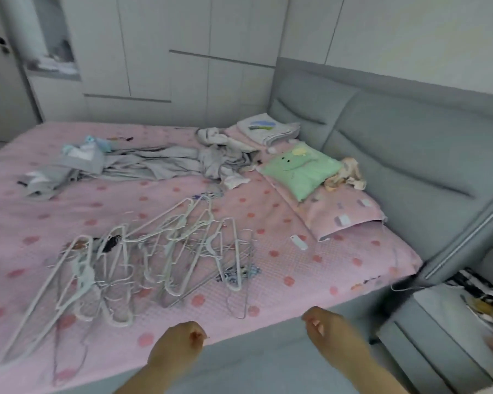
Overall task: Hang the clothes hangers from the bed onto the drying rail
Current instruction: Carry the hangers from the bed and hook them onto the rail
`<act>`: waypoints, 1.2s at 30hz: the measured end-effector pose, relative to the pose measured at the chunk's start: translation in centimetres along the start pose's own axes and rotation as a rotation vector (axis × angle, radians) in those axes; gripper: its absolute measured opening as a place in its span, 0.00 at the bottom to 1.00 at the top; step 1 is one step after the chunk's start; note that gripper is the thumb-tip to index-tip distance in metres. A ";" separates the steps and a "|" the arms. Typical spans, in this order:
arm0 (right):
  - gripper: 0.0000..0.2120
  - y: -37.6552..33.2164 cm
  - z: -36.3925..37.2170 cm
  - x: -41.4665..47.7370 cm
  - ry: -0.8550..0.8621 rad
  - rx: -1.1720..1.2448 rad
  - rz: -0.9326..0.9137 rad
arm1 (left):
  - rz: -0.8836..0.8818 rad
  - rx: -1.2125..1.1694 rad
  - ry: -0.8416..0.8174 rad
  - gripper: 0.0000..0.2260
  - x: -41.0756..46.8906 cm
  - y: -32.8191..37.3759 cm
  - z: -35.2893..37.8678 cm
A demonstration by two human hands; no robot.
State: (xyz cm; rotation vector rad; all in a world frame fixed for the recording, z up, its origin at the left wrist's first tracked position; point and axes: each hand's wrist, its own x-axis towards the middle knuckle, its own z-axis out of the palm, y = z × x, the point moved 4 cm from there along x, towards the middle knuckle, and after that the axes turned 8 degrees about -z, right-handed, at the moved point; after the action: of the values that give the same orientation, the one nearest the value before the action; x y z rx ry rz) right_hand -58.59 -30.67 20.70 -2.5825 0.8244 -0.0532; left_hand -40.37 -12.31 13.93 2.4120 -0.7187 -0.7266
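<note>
A loose pile of several white and wire clothes hangers (154, 257) lies spread on the pink dotted bed sheet (310, 268), near the bed's front edge. My left hand (180, 345) hovers over that edge, just below the pile, fingers curled and holding nothing. To its right, my right hand (328, 325) is also at the front edge with its fingers curled in and nothing in them. Neither hand touches a hanger. No drying rail is in view.
Crumpled grey clothes (154, 163) lie across the far half of the bed. A green pillow (302, 169) and a pink pillow (345, 214) rest by the grey padded headboard (410, 143) at the right. A small white remote (299, 242) lies near them. White wardrobes (165, 52) stand behind.
</note>
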 end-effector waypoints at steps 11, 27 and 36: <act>0.14 -1.3 10.7 18.5 -0.286 0.050 0.036 | -0.228 0.127 0.097 0.09 13.2 -6.6 -4.9; 0.36 1.6 23.7 27.5 -0.478 0.077 0.512 | 0.005 0.687 -0.318 0.40 28.9 -10.4 0.0; 0.41 -1.1 26.9 29.7 -0.401 -0.003 0.638 | 0.116 0.699 -0.514 0.30 32.4 -10.9 2.7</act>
State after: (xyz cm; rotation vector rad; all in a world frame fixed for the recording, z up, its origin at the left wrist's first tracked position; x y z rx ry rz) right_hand -29.15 -36.16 -5.99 -2.1028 1.4190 0.6264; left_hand -15.21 -24.98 -5.52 2.7608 -1.5136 -1.2244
